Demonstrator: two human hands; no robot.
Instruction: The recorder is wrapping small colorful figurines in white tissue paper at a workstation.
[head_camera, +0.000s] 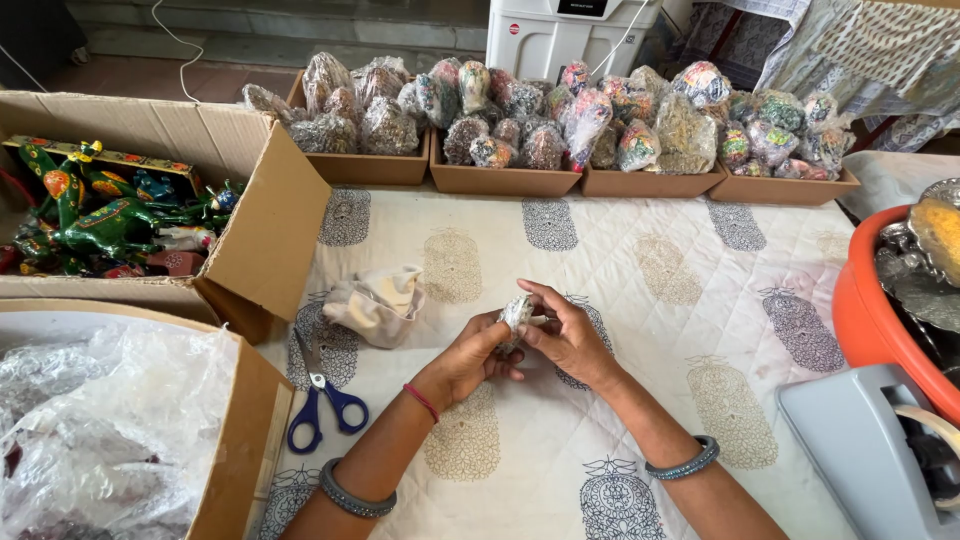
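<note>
Both hands, left hand (478, 352) and right hand (568, 337), grasp small wrapped piece (516, 312), apparently mid-wrap; far trays (505, 180) hold many finished bundles; scissors (318, 396) lie near-left.

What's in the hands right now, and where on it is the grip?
A small clear-plastic-wrapped bundle, pinched between both hands: left hand at its lower left side, right hand at its right side. What is inside the wrap cannot be told.

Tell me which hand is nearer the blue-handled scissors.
Left. The left hand is just right of and slightly above the scissors on the cloth; the right hand is farther right, beyond the left. Both hold a small wrapped item.
</note>
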